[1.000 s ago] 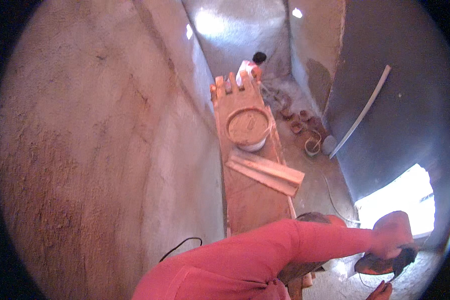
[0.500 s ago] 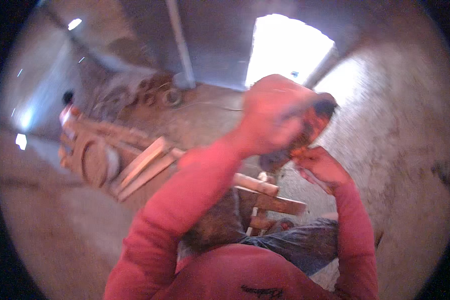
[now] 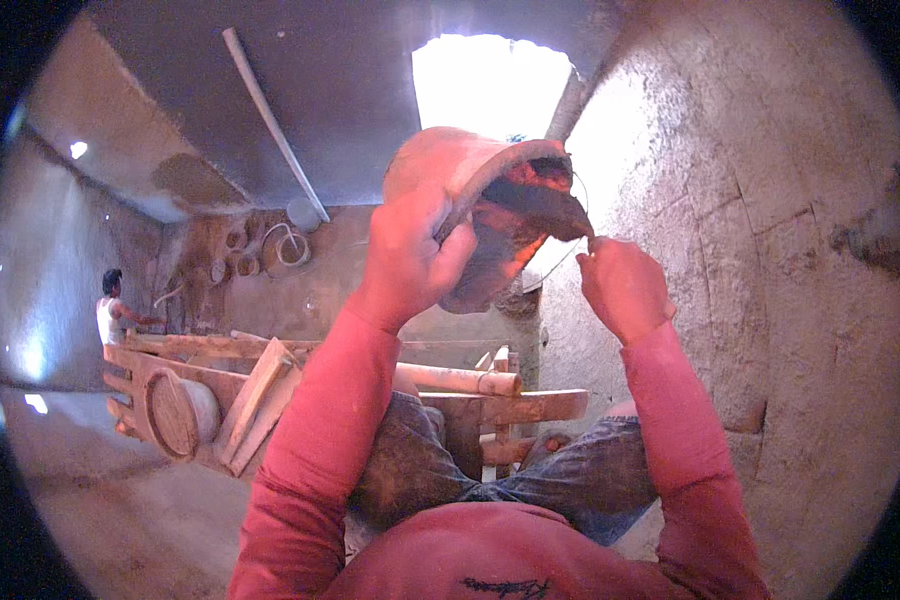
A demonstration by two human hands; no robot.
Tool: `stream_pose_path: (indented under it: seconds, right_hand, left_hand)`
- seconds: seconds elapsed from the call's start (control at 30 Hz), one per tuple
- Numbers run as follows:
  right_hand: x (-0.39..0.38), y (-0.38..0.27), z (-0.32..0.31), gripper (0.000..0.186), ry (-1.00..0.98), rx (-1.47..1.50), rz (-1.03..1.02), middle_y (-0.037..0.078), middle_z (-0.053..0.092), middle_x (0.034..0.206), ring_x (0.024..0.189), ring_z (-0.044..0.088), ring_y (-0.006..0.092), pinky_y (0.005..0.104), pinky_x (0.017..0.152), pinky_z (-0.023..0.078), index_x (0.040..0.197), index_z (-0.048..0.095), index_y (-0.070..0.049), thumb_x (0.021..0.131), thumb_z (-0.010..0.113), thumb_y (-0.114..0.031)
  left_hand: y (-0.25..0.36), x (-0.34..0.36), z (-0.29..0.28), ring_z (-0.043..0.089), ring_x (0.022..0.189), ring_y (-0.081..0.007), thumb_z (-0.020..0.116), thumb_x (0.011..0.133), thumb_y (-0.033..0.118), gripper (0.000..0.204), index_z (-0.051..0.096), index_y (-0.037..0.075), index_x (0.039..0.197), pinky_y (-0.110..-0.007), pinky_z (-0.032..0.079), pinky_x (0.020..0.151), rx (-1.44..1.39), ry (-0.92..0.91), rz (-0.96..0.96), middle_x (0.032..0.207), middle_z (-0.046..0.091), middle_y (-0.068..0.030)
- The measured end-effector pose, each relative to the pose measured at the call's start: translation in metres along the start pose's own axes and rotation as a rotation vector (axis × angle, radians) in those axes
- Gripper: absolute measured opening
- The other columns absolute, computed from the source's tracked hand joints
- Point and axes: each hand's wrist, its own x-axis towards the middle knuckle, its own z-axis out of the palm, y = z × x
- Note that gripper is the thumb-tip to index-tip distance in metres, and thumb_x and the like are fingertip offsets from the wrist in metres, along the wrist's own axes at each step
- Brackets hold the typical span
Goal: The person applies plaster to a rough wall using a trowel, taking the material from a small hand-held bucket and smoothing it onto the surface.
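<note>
My left hand [image 3: 420,255] grips the rim of a dirty reddish bucket-like container [image 3: 435,160], raised and tilted so its dark, orange-streaked inside faces right. A dark flap [image 3: 545,205] sticks out of its mouth, and a thin wire loops at its right side. My right hand [image 3: 620,280] is closed, fingertips pinched at the end of the flap or wire; which one is too small to tell.
Below, a plank scaffold [image 3: 530,405] bears a round mortar tub [image 3: 180,410] and loose boards [image 3: 265,390]. A co-worker [image 3: 110,315] stands at far left. Pots [image 3: 248,265] and a white pipe [image 3: 275,120] lie beyond, near a bright opening [image 3: 485,85] and rough wall [image 3: 720,200].
My view has swung toward the right-hand opening. The container has risen to the middle of the view, tilting more, and my right hand has come up to its mouth.
</note>
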Motion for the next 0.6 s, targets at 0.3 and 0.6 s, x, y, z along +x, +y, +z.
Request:
stream_pose_path:
  seconds: [0.3,0.6]
  right_hand:
    - [0.023,0.011,0.057,0.028,-0.572,0.556,-0.318,0.028,0.069,0.098,0.094,0.068,0.0407,0.0498,0.087,0.053,0.104,0.068,0.004,0.092,0.058,-0.02]
    - [0.007,0.009,0.033,0.018,0.056,0.42,-0.171,0.023,0.07,0.075,0.074,0.073,0.0372,0.052,0.066,0.056,0.075,0.074,0.0,0.076,0.066,-0.016]
  left_hand:
    - [0.026,0.008,0.016,0.07,0.077,-0.0322,0.069,0.08,0.007,0.02,0.069,0.003,0.1,-0.04,0.054,0.071,-0.029,-0.051,0.078,0.091,0.07,-0.0168]
    - [-0.066,0.006,-0.022,0.06,0.099,-0.0225,0.065,0.099,0.015,0.023,0.066,-0.001,0.116,-0.036,0.048,0.091,-0.018,-0.061,-0.184,0.112,0.068,-0.0127]
